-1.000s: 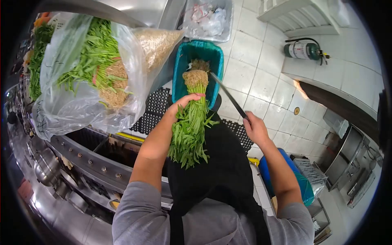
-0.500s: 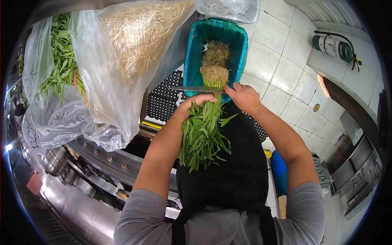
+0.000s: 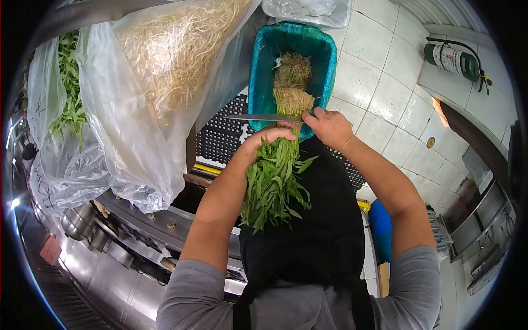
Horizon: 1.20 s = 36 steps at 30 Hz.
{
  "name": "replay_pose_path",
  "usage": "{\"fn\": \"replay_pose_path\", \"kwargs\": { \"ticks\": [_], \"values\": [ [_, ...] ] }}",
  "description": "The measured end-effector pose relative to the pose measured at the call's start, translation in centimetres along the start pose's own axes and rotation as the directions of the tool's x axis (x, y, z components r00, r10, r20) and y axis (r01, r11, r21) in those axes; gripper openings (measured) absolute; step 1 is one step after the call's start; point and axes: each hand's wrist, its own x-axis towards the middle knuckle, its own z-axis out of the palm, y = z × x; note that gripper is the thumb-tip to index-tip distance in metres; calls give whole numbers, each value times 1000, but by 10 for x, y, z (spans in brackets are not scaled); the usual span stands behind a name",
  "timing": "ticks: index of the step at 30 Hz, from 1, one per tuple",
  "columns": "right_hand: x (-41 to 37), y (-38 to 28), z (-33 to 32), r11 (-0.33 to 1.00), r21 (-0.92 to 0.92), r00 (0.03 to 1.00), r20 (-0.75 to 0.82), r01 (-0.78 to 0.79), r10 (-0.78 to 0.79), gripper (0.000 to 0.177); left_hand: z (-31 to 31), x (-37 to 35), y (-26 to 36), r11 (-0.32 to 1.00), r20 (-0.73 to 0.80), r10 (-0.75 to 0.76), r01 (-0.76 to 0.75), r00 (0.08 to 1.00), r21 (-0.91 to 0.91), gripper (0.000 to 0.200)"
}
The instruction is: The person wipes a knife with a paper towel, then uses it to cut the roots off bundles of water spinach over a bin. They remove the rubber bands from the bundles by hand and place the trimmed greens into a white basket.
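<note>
My left hand (image 3: 270, 137) is wrapped around the stems of a bunch of leafy greens (image 3: 276, 181), which look like water spinach. The leaves hang down in front of my black apron, and the pale root end (image 3: 294, 101) points away over the bin. In my right hand (image 3: 330, 127) is the handle of a long kitchen knife (image 3: 261, 117). Its blade lies across the stems, just beyond my left hand and below the roots, with the tip to the left. Cut root clumps (image 3: 292, 70) rest inside the teal-lined bin (image 3: 325, 71).
Left of the bin, a large clear plastic bag (image 3: 140, 159) holds roots (image 3: 170, 60) and more greens (image 3: 69, 82). Black perforated matting (image 3: 214, 140) lies beneath. A metal counter (image 3: 154, 220) stands at lower left. White floor tiles (image 3: 366, 71) and a fire extinguisher (image 3: 451, 59) are on the right.
The root end of the bunch has tipped slightly to the right, away from the line of the stems. Both hands keep their grips, and the knife stays across the stems. The view has shifted a little.
</note>
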Motion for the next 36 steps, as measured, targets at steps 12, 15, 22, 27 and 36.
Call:
{"fn": "replay_pose_path", "kwargs": {
  "ticks": [12,15,22,27,36],
  "values": [
    [-45,63,3,948,-41,911,265,-316,315,24,-59,24,-20,977,-121,-36,61,992,206,61],
    [-29,35,10,964,52,959,130,-261,253,22,-58,48,-28,745,-353,153,127,923,654,78],
    [18,-18,12,969,181,984,-31,-165,174,25,16,23,4,455,-559,341,388,755,801,85],
    [8,-1,19,976,135,985,32,-172,169,25,23,14,10,480,-552,373,354,746,803,87],
    [-58,32,2,901,20,862,301,-434,409,25,4,22,-5,265,-465,608,388,643,883,73]
  ]
}}
